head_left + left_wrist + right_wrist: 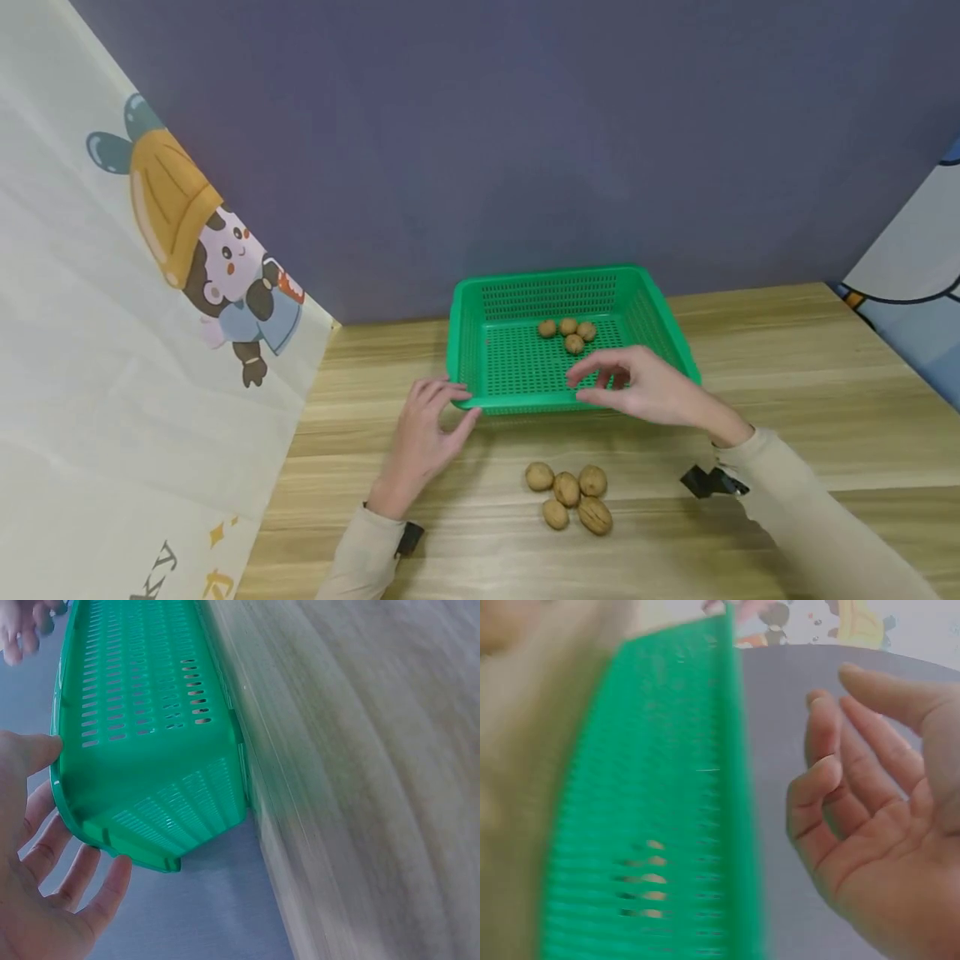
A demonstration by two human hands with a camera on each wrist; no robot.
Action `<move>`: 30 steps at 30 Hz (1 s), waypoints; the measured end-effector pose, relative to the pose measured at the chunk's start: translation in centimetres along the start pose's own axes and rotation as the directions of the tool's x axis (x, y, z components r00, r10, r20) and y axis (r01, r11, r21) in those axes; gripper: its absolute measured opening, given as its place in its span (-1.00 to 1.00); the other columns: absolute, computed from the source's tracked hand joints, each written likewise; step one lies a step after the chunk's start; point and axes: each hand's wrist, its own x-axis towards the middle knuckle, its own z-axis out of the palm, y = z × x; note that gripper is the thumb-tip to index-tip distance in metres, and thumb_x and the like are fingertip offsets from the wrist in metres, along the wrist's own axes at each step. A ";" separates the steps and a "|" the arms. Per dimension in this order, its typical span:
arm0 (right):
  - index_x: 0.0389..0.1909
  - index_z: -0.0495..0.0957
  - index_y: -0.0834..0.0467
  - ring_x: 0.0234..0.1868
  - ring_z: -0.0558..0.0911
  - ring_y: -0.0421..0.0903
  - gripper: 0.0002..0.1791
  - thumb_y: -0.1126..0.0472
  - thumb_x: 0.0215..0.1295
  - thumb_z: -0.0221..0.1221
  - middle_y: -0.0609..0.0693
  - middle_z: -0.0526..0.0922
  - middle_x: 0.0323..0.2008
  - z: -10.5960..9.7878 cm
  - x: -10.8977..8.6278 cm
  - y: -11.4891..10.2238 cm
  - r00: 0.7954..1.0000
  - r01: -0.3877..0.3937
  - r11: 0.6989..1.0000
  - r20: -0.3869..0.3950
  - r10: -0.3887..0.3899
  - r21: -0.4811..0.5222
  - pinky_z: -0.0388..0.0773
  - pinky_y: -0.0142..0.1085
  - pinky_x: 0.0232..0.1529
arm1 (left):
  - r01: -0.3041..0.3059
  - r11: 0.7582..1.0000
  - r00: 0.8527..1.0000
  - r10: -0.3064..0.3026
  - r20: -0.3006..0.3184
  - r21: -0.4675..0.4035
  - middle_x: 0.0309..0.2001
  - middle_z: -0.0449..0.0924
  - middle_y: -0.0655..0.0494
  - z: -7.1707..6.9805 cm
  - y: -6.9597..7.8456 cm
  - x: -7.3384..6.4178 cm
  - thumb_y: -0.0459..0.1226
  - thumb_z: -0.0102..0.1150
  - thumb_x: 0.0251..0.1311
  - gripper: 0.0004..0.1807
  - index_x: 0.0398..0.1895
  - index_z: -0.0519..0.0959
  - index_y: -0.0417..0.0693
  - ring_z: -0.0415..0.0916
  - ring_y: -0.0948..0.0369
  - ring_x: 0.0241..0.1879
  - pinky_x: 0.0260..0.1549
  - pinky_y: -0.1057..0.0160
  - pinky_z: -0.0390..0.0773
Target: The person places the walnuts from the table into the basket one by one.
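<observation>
A green slotted plastic basket (517, 400) sits on the table, with several walnuts (568, 327) on its floor toward the back. My left hand (423, 437) is at its front left corner, fingers spread along the rim. In the left wrist view the thumb (46, 750) touches the rim edge. Over the basket's front right side hovers my right hand (648, 387); its fingers are loosely bent, with a gap between thumb and fingertips and nothing held. More walnuts (566, 490) lie in a loose cluster on the table in front of the basket.
The wood-grain table (375, 367) meets a dark grey-blue backdrop (495, 150) right behind the basket. A white sheet with a cartoon figure (232, 258) borders the left side. Another printed sheet (915, 275) stands at the right.
</observation>
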 end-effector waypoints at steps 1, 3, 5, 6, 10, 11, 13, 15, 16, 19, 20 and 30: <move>0.07 0.74 -0.08 -0.39 0.63 -0.25 -0.77 0.12 0.46 0.37 -0.10 0.82 -0.15 0.6 -0.6 0.2 1.000 0.012 1.000 -0.004 -0.012 0.017 0.54 -0.37 -0.45 | -0.001 1.000 1.000 0.001 0.000 0.001 0.00 0.79 0.01 0.0 0.0 0.0 -0.16 0.52 0.23 -0.73 -0.11 0.75 -0.10 0.59 -0.05 0.20 0.28 -0.11 0.61; 0.04 0.74 -0.07 -0.35 0.65 -0.28 -0.79 0.17 0.44 0.38 -0.11 0.82 -0.17 1.7 -1.7 0.9 0.999 0.041 0.998 -0.028 -0.040 0.054 0.57 -0.38 -0.43 | -0.004 1.000 1.000 0.004 -0.002 0.000 -0.01 0.79 0.00 0.0 0.0 0.1 -0.16 0.53 0.22 -0.73 -0.11 0.75 -0.10 0.60 -0.06 0.19 0.28 -0.11 0.62; 0.02 0.75 -0.05 -0.36 0.66 -0.29 -0.79 0.22 0.42 0.39 -0.13 0.82 -0.21 2.7 -2.7 1.6 0.996 0.071 0.994 -0.054 -0.066 0.089 0.59 -0.38 -0.44 | -0.005 1.000 1.000 0.005 -0.004 0.000 -0.01 0.79 0.00 0.0 0.1 0.1 -0.16 0.53 0.22 -0.73 -0.11 0.75 -0.09 0.60 -0.06 0.19 0.29 -0.11 0.62; 0.02 0.75 -0.03 -0.37 0.65 -0.28 -0.78 0.24 0.41 0.39 -0.13 0.82 -0.21 3.2 -3.1 1.9 0.995 0.087 0.991 -0.061 -0.081 0.102 0.60 -0.39 -0.44 | -0.006 1.000 1.000 0.006 -0.006 0.000 -0.01 0.79 0.00 0.0 0.1 0.1 -0.16 0.53 0.22 -0.74 -0.11 0.75 -0.09 0.60 -0.06 0.19 0.29 -0.11 0.62; 0.07 0.72 0.07 -0.40 0.62 -0.30 -0.73 0.28 0.39 0.39 -0.14 0.77 -0.27 4.8 -4.6 3.3 0.996 0.092 0.981 -0.011 -0.092 0.171 0.62 -0.38 -0.45 | -0.009 1.000 1.000 0.009 -0.013 0.003 -0.01 0.79 0.01 0.0 0.1 0.1 -0.17 0.53 0.22 -0.75 -0.11 0.75 -0.08 0.61 -0.06 0.18 0.28 -0.10 0.62; 0.09 0.71 0.11 -0.42 0.61 -0.30 -0.72 0.27 0.39 0.39 -0.14 0.76 -0.30 5.1 -4.9 3.6 0.996 0.082 0.979 0.011 -0.086 0.186 0.61 -0.38 -0.46 | -0.009 1.000 1.000 0.009 -0.014 0.002 -0.02 0.79 0.01 0.0 0.0 0.1 -0.17 0.53 0.22 -0.75 -0.12 0.75 -0.08 0.61 -0.06 0.17 0.28 -0.10 0.63; 0.11 0.70 0.16 -0.46 0.57 -0.33 -0.69 0.25 0.39 0.39 -0.13 0.72 -0.36 5.6 -5.4 4.2 0.997 0.053 0.976 0.049 -0.064 0.214 0.58 -0.38 -0.49 | -0.009 1.000 1.000 0.009 -0.015 -0.001 -0.02 0.80 0.00 0.1 0.0 0.0 -0.17 0.53 0.22 -0.75 -0.12 0.75 -0.09 0.61 -0.06 0.17 0.28 -0.10 0.63; 0.13 0.68 0.22 -0.48 0.54 -0.36 -0.66 0.24 0.38 0.39 -0.11 0.70 -0.40 6.0 -5.7 4.8 0.996 0.029 0.971 0.073 -0.048 0.237 0.55 -0.39 -0.53 | -0.012 1.000 1.000 0.012 -0.019 -0.005 -0.03 0.80 -0.02 0.1 -0.1 0.0 -0.18 0.53 0.22 -0.75 -0.13 0.75 -0.10 0.61 -0.07 0.16 0.27 -0.11 0.63; 0.14 0.67 0.23 -0.49 0.53 -0.37 -0.64 0.25 0.37 0.39 -0.10 0.70 -0.40 6.1 -5.8 5.0 0.996 0.025 0.969 0.080 -0.046 0.245 0.54 -0.40 -0.54 | -0.014 1.000 1.000 0.014 -0.022 -0.005 -0.03 0.80 -0.02 0.1 -0.1 0.0 -0.18 0.53 0.22 -0.75 -0.13 0.75 -0.10 0.61 -0.07 0.16 0.27 -0.11 0.63; 0.16 0.65 0.25 -0.48 0.53 -0.37 -0.62 0.24 0.37 0.39 -0.08 0.70 -0.40 6.4 -6.0 5.8 0.994 0.010 0.965 0.102 -0.038 0.263 0.53 -0.41 -0.54 | -0.021 1.000 0.999 0.020 -0.033 -0.004 -0.04 0.80 -0.03 0.2 -0.2 0.0 -0.19 0.54 0.20 -0.75 -0.14 0.75 -0.09 0.62 -0.07 0.14 0.26 -0.10 0.64; 0.17 0.65 0.26 -0.46 0.55 -0.36 -0.61 0.24 0.38 0.39 -0.07 0.71 -0.38 6.5 -6.0 6.0 0.993 0.004 0.961 0.113 -0.036 0.275 0.55 -0.40 -0.53 | -0.022 1.000 0.999 0.022 -0.036 -0.003 -0.04 0.80 -0.02 0.2 -0.2 0.0 -0.19 0.54 0.20 -0.76 -0.14 0.75 -0.09 0.62 -0.07 0.14 0.26 -0.10 0.64; 0.21 0.61 0.30 -0.34 0.67 -0.27 -0.57 0.26 0.38 0.39 0.10 0.75 -0.20 7.2 -6.2 7.4 0.981 -0.028 0.928 0.187 -0.045 0.370 0.62 -0.41 -0.48 | -0.050 0.999 0.997 0.049 -0.056 -0.013 -0.06 0.80 -0.03 0.3 -0.1 0.0 -0.23 0.56 0.18 -0.76 -0.16 0.74 -0.11 0.62 -0.09 0.13 0.23 -0.11 0.64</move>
